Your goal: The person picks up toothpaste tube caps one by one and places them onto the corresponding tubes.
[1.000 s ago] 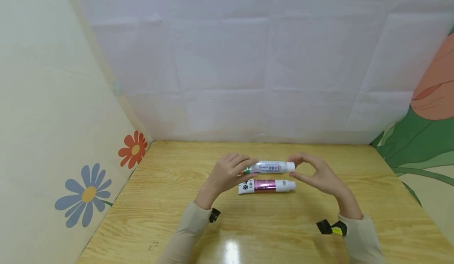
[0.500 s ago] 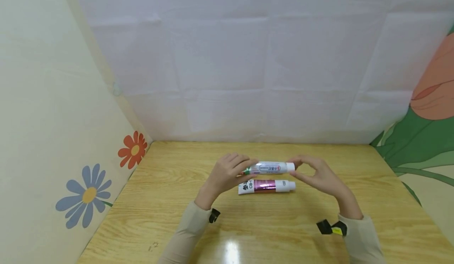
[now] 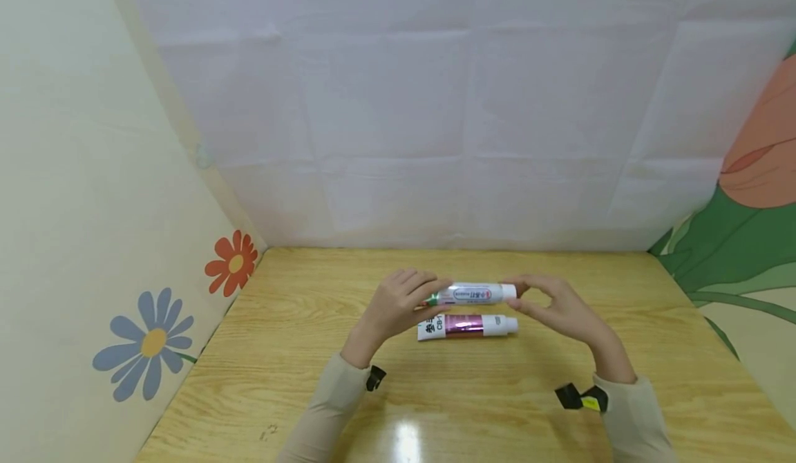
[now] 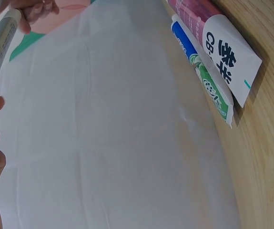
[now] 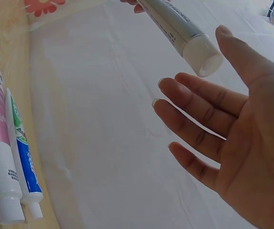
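Observation:
My left hand [image 3: 398, 304] grips one end of a silvery-white tube [image 3: 472, 294] with a white cap [image 5: 203, 56], holding it above the table. My right hand [image 3: 562, 307] is at the capped end. In the right wrist view its fingers [image 5: 189, 121] are spread and the thumb is beside the cap; whether they touch is hard to tell. A pink-and-white tube [image 3: 464, 325] lies on the table. Next to it, in both wrist views, lies a slimmer green, blue and white tube [image 4: 206, 78], mostly hidden in the head view.
The wooden table [image 3: 298, 380] meets a creased white sheet [image 3: 385, 117] hanging behind it. Painted flowers [image 3: 153, 343] decorate the left wall, and a large painted flower [image 3: 761, 124] covers the right side.
The right hand's index finger and thumb have shifted slightly about the cap. The raised tube has turned a little, and the left hand stays in place.

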Tool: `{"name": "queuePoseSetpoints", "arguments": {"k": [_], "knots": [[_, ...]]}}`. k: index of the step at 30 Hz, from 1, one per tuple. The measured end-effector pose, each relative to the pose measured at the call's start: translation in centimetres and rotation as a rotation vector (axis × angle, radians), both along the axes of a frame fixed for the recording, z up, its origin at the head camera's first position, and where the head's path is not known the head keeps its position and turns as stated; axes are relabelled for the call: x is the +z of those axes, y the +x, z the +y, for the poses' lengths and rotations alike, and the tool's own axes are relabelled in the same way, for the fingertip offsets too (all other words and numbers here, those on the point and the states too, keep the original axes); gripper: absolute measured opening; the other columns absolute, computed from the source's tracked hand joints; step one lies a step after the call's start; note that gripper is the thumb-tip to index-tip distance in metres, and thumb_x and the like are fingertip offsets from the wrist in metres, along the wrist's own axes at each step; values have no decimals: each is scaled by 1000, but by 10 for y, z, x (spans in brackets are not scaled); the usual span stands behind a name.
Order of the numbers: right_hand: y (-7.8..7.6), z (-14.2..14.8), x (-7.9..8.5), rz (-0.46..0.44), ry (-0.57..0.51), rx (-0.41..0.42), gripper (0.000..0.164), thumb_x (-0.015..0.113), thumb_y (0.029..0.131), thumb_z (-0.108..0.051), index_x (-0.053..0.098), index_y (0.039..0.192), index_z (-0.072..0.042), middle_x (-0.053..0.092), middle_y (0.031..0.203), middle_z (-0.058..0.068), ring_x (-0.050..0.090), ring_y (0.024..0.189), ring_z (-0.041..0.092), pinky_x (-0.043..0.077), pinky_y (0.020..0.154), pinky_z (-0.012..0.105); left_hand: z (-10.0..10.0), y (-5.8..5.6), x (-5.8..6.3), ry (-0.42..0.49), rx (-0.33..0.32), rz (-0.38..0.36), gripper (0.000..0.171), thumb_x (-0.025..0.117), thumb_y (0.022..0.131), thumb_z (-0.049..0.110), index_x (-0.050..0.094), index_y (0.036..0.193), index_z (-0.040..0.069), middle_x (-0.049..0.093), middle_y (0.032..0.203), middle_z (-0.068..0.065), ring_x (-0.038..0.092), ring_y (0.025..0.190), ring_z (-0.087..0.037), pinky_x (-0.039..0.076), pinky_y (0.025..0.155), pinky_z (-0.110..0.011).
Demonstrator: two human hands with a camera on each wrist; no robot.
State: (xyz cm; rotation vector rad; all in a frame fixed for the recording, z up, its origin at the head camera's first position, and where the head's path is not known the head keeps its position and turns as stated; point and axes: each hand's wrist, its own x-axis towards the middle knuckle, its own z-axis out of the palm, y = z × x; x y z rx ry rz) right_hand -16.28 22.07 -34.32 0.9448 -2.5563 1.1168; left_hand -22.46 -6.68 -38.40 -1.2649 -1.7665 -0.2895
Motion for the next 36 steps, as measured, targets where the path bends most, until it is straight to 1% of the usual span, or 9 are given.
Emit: {"name": "queuePoseSetpoints", "arguments": {"k": [4, 7, 12, 16, 20, 24, 31, 34, 36], "knots": [[-1, 1, 0, -20, -6, 1, 48, 70, 81, -8, 54, 126, -5, 63, 93, -6, 56, 90, 7, 44, 85, 45, 0, 0, -1, 8, -5, -2, 55, 82, 65, 35, 65, 114, 14, 67, 91, 1, 59, 75, -8, 50, 69, -19], [-1, 1, 0, -18, -20, 4, 50, 72, 79, -9, 54, 126, -7, 63, 94, -6, 57, 91, 8, 44, 86, 47, 0, -1, -1, 9, -7, -2, 56, 83, 64, 34, 65, 114, 14, 67, 91, 1, 59, 75, -8, 50, 69, -19], [0, 3, 1, 13, -46, 8, 44, 73, 77, -4, 58, 118, -9, 64, 95, -5, 59, 90, 8, 44, 88, 44, 1, -1, 0, 2, -5, 2, 55, 81, 66, 35, 65, 114, 14, 67, 91, 1, 59, 75, -8, 50, 69, -19], [0, 4, 2, 10, -56, 7, 37, 72, 78, -5, 60, 112, -11, 64, 97, -6, 58, 90, 8, 43, 88, 41, 1, -1, 0, -6, 2, 6, 53, 81, 67, 36, 65, 114, 14, 66, 91, 1, 59, 75, -8, 49, 68, -19], [0, 4, 3, -4, -63, 18, 32, 71, 80, -5, 62, 110, -12, 64, 97, -6, 59, 90, 9, 40, 89, 42, 1, 0, 0, -11, 6, 10, 53, 80, 68, 37, 65, 113, 15, 66, 91, 2, 58, 74, -8, 49, 67, -19], [-2, 5, 2, 14, -48, 29, 29, 69, 81, -4, 62, 109, -11, 64, 95, -6, 59, 88, 10, 41, 88, 40, 0, 0, 0, -12, 4, 11, 51, 79, 70, 37, 65, 114, 14, 66, 91, 2, 58, 74, -8, 49, 67, -19], [-16, 12, -20, 25, -16, -10, 26, 67, 83, -4, 65, 107, -14, 66, 97, -6, 58, 89, 6, 44, 86, 42, 0, 1, 1, -13, -1, 22, 56, 82, 65, 35, 64, 114, 14, 66, 91, 2, 56, 72, -7, 48, 66, -18], [-18, 14, -24, 28, -4, -20, 24, 65, 85, -7, 66, 107, -15, 66, 99, -7, 58, 90, 5, 46, 85, 40, 0, 1, 1, -13, -3, 23, 56, 82, 65, 35, 65, 114, 14, 66, 91, 2, 56, 71, -7, 48, 65, -18], [-19, 15, -25, 34, -2, -13, 23, 65, 86, -8, 66, 108, -16, 66, 99, -7, 58, 90, 5, 46, 84, 37, -1, 2, 2, -15, -3, 21, 53, 80, 68, 35, 65, 114, 13, 66, 91, 2, 56, 72, -7, 48, 66, -18]]}}
